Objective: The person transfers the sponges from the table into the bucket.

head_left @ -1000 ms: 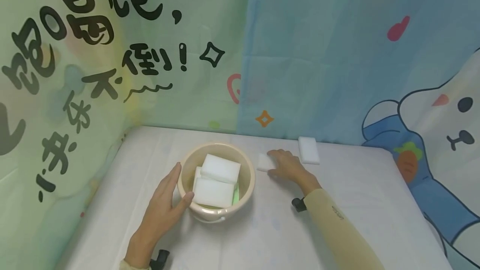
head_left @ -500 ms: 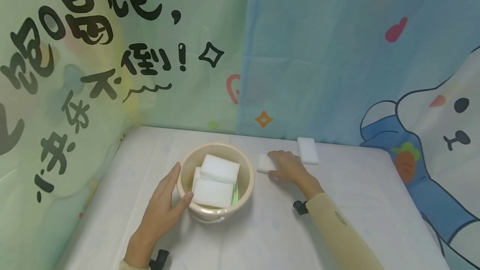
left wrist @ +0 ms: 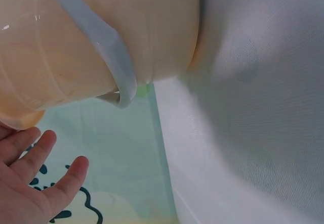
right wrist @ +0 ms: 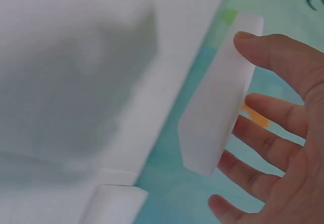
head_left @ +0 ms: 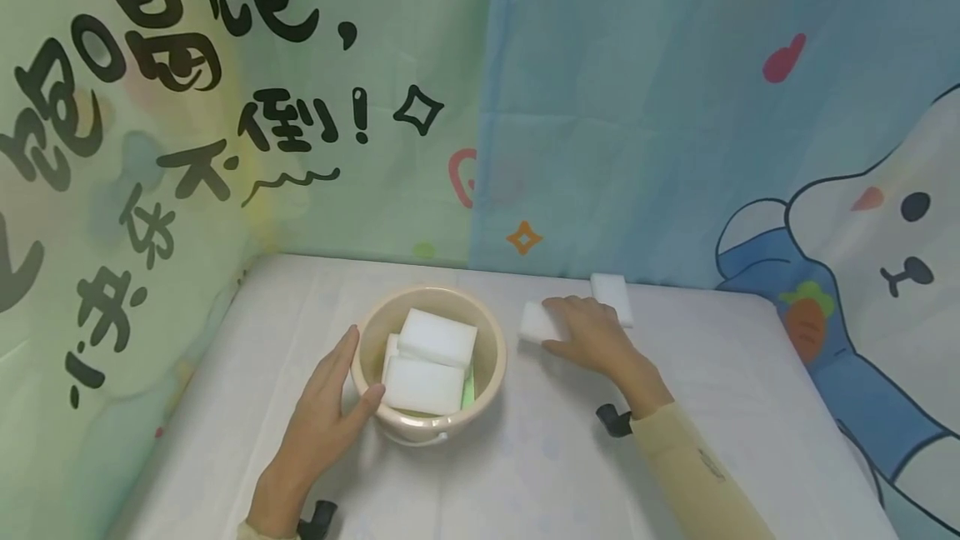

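A cream bucket point(head_left: 495, 386) with a pale grey handle point(left wrist: 109, 44) stands on the white-covered table. Inside it lie several white sponge blocks point(head_left: 426, 384), and a bit of something light green point(head_left: 468, 390) shows beside them. My left hand point(head_left: 318, 423) rests against the bucket's left rim, its fingers fairly straight and spread. To the right of the bucket, my right hand point(head_left: 592, 336) pinches a white sponge point(right wrist: 220, 95) between thumb and fingers. That sponge is tilted and raised off the cloth. Another white sponge point(head_left: 613, 298) lies just behind the right hand, partly covered by it.
The table's white cloth point(head_left: 525, 473) reaches back to a printed curtain point(head_left: 600, 148) with large dark characters at the left and a cartoon animal at the right. Each wrist wears a small black device point(head_left: 615, 421).
My right hand has taken hold of the sponge and lifted it slightly off the table, shifting a little to the right. The left hand stays at the bucket. The head view has turned slightly.
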`<move>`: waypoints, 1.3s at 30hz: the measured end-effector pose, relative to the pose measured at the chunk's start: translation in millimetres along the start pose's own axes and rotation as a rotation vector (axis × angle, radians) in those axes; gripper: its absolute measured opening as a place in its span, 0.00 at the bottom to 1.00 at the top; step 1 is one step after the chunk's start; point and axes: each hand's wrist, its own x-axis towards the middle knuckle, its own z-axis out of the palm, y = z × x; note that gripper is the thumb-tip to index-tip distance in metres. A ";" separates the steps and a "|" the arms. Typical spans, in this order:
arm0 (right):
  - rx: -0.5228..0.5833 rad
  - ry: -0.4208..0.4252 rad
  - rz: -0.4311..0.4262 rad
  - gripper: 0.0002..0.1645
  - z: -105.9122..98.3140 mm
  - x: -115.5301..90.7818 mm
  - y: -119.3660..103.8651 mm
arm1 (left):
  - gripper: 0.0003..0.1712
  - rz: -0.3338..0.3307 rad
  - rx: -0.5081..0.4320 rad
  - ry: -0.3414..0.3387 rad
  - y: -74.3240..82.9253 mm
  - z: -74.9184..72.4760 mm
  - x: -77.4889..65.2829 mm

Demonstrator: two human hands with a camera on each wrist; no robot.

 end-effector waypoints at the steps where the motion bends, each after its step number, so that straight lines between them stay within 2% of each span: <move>1: -0.009 0.012 -0.010 0.37 -3.8 -2.0 -1.8 | 0.45 0.001 0.001 -0.001 -0.2 0.1 0.0; 7: -0.023 0.060 -0.055 0.36 -27.8 -14.2 -15.2 | 0.45 0.011 0.003 0.001 0.2 0.1 -0.3; 17: -0.011 0.071 -0.066 0.39 -58.9 -31.4 -36.0 | 0.45 0.012 0.003 -0.001 -0.2 -0.6 -1.1; 23: -0.045 0.143 -0.172 0.38 -74.3 -40.4 -65.5 | 0.46 0.018 -0.002 0.001 -1.1 0.0 -1.0; 28: -0.078 0.172 -0.248 0.37 -75.1 -40.9 -85.6 | 0.46 0.014 0.000 0.003 -1.1 0.4 -0.6; 34: -0.123 0.204 -0.334 0.38 -65.6 -33.0 -105.7 | 0.45 0.010 0.009 0.006 0.1 -0.3 -0.2; 39: -0.153 0.191 -0.372 0.39 -60.4 -28.2 -129.8 | 0.46 0.001 0.015 -0.001 0.5 -0.2 0.0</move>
